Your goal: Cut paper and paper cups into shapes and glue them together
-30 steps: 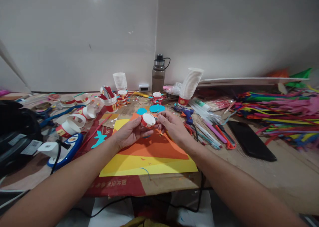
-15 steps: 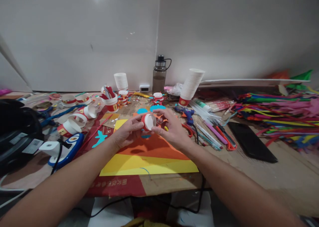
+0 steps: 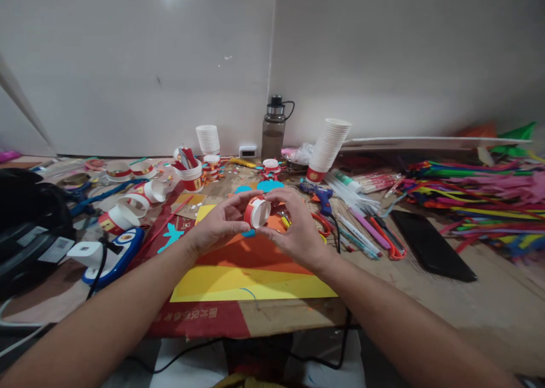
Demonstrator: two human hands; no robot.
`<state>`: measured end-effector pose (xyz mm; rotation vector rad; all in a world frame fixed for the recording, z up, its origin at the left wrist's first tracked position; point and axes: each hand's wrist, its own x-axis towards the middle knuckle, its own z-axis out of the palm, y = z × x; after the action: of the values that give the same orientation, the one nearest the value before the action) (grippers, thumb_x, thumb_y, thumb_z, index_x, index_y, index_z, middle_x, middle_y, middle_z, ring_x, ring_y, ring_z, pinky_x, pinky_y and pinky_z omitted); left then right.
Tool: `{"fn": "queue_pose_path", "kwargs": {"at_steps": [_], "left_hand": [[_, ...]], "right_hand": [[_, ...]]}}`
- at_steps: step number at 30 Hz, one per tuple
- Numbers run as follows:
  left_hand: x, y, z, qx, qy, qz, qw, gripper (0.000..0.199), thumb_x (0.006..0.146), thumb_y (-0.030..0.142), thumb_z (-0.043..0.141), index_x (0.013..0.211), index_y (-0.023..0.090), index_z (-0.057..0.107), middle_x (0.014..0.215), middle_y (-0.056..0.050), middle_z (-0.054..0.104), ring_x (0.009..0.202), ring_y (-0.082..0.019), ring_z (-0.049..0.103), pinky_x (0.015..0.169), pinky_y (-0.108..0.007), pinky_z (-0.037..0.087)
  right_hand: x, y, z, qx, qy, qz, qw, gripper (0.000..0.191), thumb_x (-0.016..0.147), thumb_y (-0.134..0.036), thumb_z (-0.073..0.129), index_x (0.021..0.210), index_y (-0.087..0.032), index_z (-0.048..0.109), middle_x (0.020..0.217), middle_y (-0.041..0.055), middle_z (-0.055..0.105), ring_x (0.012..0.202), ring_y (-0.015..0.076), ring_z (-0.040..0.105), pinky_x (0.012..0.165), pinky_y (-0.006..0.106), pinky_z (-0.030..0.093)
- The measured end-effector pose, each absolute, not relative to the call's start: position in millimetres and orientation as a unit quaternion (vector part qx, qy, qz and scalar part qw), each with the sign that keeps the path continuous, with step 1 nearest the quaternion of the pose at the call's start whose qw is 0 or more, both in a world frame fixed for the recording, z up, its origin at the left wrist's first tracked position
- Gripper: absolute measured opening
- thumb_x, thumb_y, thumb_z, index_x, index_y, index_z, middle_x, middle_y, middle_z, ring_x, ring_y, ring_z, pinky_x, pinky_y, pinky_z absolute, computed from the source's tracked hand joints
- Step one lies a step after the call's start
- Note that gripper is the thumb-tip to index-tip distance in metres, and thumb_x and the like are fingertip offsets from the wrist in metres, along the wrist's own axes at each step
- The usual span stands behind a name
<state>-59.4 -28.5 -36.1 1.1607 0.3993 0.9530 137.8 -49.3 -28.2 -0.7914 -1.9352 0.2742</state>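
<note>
Between my two hands is a small red and white paper cup piece (image 3: pixel 258 213), tilted on its side above the coloured paper. My left hand (image 3: pixel 219 222) grips its left side with thumb and fingers. On the right, my right hand (image 3: pixel 294 220) curls round its other side, fingertips at the top edge and thumb near the bottom. Beneath lie an orange sheet (image 3: pixel 251 256) and a yellow sheet (image 3: pixel 204 286). Light-blue paper shapes (image 3: pixel 271 187) show just beyond my hands.
A bottle (image 3: pixel 273 131) and a tall cup stack (image 3: pixel 329 150) stand at the back. A glue gun (image 3: pixel 320 196), pens, scissors and a black phone (image 3: pixel 432 245) lie right. Cup rings (image 3: pixel 119 218) and a blue-white power strip (image 3: pixel 123 254) sit left.
The cup piece has turned between my fingers, showing more of its red side, and moved slightly right. My left thumb now lies lower beside it.
</note>
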Motion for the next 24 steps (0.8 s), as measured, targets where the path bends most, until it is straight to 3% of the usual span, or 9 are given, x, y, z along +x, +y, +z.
{"fn": "queue_pose_path", "kwargs": {"at_steps": [5, 12, 24], "left_hand": [[-60.2, -28.5, -34.7, 0.54, 0.171, 0.437, 0.699, 0.064, 0.065, 0.014, 0.083, 0.125, 0.026, 0.065, 0.135, -0.01, 0.06, 0.113, -0.026, 0.063, 0.085, -0.029, 0.054], [-61.6, -28.7, -34.7, 0.553, 0.166, 0.443, 0.686, 0.064, 0.067, 0.016, 0.082, 0.127, 0.027, 0.064, 0.134, -0.01, 0.061, 0.11, -0.024, 0.064, 0.086, -0.029, 0.053], [-62.3, -27.3, -36.2, 0.556, 0.175, 0.446, 0.679, 0.062, 0.066, 0.015, 0.083, 0.125, 0.026, 0.065, 0.132, -0.009, 0.062, 0.108, -0.024, 0.064, 0.086, -0.03, 0.053]], "right_hand": [[135.8, -54.7, -24.8, -0.312, -0.803, 0.057, 0.505, 0.049, 0.079, -0.025, 0.077, 0.119, -0.026, 0.05, 0.119, 0.01, 0.055, 0.117, 0.0271, 0.051, 0.097, 0.048, 0.047], [135.0, -57.6, -25.9, -0.326, -0.796, 0.069, 0.505, 0.053, 0.079, -0.018, 0.074, 0.125, -0.03, 0.051, 0.114, 0.0078, 0.052, 0.105, 0.0239, 0.056, 0.084, 0.042, 0.053], [135.9, -58.4, -26.0, -0.332, -0.802, 0.059, 0.493, 0.052, 0.081, -0.016, 0.071, 0.127, -0.033, 0.052, 0.116, 0.0075, 0.054, 0.107, 0.0245, 0.056, 0.087, 0.045, 0.054]]}}
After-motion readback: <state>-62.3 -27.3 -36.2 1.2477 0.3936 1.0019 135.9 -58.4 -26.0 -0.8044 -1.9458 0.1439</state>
